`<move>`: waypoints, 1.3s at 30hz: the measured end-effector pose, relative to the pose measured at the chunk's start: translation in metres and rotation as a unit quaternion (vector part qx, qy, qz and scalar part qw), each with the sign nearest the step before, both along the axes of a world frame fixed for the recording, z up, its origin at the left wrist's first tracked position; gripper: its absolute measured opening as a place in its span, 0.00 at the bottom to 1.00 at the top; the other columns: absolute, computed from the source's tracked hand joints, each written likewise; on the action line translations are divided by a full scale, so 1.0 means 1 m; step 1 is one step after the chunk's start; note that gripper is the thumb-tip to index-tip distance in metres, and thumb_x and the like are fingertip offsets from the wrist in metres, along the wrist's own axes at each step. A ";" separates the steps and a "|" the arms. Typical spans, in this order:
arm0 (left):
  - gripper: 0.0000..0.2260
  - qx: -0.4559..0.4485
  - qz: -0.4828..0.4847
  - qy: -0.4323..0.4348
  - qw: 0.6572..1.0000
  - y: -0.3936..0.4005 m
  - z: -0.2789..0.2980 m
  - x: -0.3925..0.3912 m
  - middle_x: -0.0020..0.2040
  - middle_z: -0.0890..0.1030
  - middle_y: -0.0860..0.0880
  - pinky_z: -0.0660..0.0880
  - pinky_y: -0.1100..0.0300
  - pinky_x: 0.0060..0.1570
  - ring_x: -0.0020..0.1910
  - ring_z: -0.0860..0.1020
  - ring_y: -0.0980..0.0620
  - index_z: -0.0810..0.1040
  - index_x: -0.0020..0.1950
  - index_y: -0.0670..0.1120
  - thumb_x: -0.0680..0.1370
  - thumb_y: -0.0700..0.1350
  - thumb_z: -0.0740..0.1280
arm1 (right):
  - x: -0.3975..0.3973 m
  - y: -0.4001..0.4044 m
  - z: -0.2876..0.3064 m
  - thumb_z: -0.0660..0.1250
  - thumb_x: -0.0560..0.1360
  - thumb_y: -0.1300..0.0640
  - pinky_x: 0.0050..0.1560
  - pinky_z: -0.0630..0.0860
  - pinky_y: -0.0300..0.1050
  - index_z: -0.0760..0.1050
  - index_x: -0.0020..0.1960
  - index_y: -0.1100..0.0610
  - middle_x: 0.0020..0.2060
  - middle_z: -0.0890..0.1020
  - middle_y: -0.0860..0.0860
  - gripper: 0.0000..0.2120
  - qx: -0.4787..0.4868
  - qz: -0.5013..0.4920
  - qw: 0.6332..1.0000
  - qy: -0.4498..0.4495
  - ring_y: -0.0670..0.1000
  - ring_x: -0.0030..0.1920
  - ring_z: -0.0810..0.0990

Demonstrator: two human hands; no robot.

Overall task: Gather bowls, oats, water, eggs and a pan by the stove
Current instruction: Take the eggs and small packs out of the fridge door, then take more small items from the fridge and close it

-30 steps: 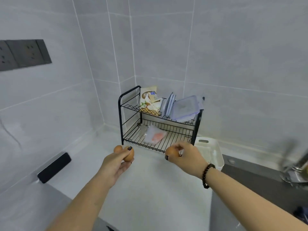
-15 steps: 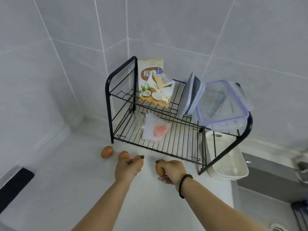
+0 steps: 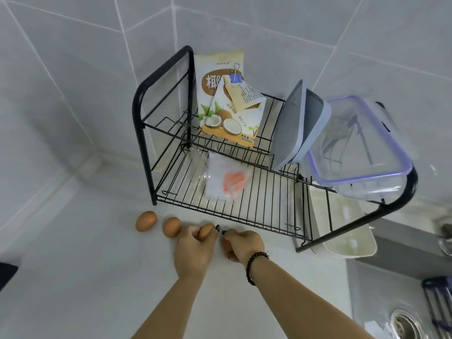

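Note:
Two brown eggs lie loose on the white counter [image 3: 73,277]: one egg [image 3: 145,220] at the left, a second egg [image 3: 172,226] just right of it. My left hand [image 3: 195,250] rests low on the counter with its fingertips closed around a third egg [image 3: 206,231]. Right beside it, my right hand [image 3: 241,244] is curled over a fourth egg [image 3: 226,245], mostly hidden under the fingers. Both hands are in front of the black wire rack [image 3: 234,192].
The rack holds a clipped coconut-print bag [image 3: 225,113], grey lids [image 3: 298,126], a clear purple-rimmed box [image 3: 359,148] and a plastic pouch [image 3: 225,179]. A white tray [image 3: 342,231] stands under its right end. A sink [image 3: 396,302] is at the right, tiled walls behind.
Both hands came down to the counter in front of the rack. Two eggs now lie loose at the left; each hand still has an egg.

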State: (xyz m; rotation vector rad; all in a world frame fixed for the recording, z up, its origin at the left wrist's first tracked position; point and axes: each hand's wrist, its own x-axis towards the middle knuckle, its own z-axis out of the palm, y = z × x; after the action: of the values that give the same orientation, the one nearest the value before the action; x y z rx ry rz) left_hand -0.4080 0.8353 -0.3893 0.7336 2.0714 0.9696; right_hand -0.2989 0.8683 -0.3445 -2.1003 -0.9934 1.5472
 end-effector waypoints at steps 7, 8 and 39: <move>0.13 -0.002 -0.013 0.036 0.999 0.001 -0.007 0.001 0.43 0.80 0.54 0.74 0.56 0.42 0.43 0.78 0.51 0.76 0.49 0.51 0.72 0.57 0.72 | -0.002 0.005 -0.007 0.68 0.72 0.49 0.42 0.83 0.47 0.79 0.37 0.59 0.32 0.84 0.54 0.13 0.010 0.019 1.000 -0.023 0.54 0.33 0.83; 0.13 0.004 -0.015 0.041 0.999 0.001 -0.008 0.001 0.43 0.79 0.54 0.75 0.56 0.42 0.43 0.78 0.52 0.75 0.49 0.51 0.72 0.57 0.72 | -0.002 0.005 -0.007 0.68 0.72 0.49 0.41 0.83 0.46 0.78 0.39 0.59 0.33 0.84 0.54 0.12 0.008 0.018 1.000 -0.023 0.53 0.33 0.83; 0.05 0.082 0.213 0.027 0.973 -0.124 0.085 0.105 0.48 0.79 0.53 0.74 0.62 0.40 0.43 0.83 0.50 0.77 0.47 0.48 0.81 0.46 0.63 | 0.103 -0.035 0.058 0.60 0.78 0.64 0.47 0.80 0.50 0.68 0.38 0.58 0.36 0.74 0.53 0.10 0.018 0.261 0.957 0.125 0.52 0.35 0.79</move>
State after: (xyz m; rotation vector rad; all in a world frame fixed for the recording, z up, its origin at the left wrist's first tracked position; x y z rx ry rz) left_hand -0.3026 0.7116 -0.3043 0.4010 2.2651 1.3825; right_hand -0.1956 0.8332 -0.2863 -1.6326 -1.5444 1.9557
